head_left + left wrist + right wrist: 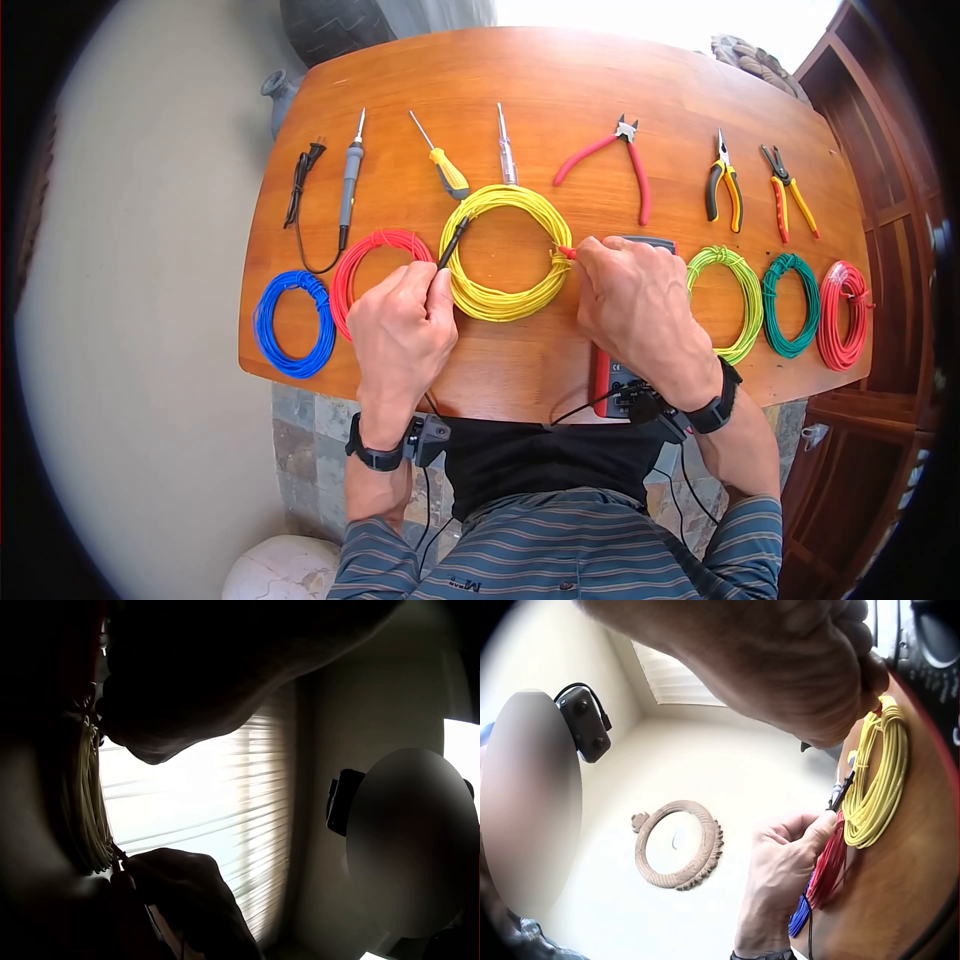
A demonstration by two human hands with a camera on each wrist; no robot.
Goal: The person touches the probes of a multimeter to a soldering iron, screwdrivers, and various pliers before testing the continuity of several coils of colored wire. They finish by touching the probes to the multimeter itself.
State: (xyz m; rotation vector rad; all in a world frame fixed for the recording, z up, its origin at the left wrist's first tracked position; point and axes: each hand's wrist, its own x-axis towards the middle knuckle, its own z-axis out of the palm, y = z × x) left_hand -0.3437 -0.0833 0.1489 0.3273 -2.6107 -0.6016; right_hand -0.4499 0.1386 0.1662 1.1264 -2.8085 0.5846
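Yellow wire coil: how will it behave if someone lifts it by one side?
The yellow coil probably sags into an oval, being many thin loose strands. The visible ties should keep it bundled. Lying flat, it seems unlikely to roll.

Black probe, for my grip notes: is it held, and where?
Yes, the left hand pinches the black probe by its end away from the yellow coil.

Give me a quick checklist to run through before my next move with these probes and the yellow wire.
1. Black test probe gripped in the left hand: ok.
2. Red test probe gripped in the right hand: ok.
3. Both probe tips on bare metal at the yellow wire coil: cannot tell, too small to see.
4. Multimeter dial setting: cannot tell, the right hand hides it.
5. Soldering iron unplugged: ok, its plug lies on the table.
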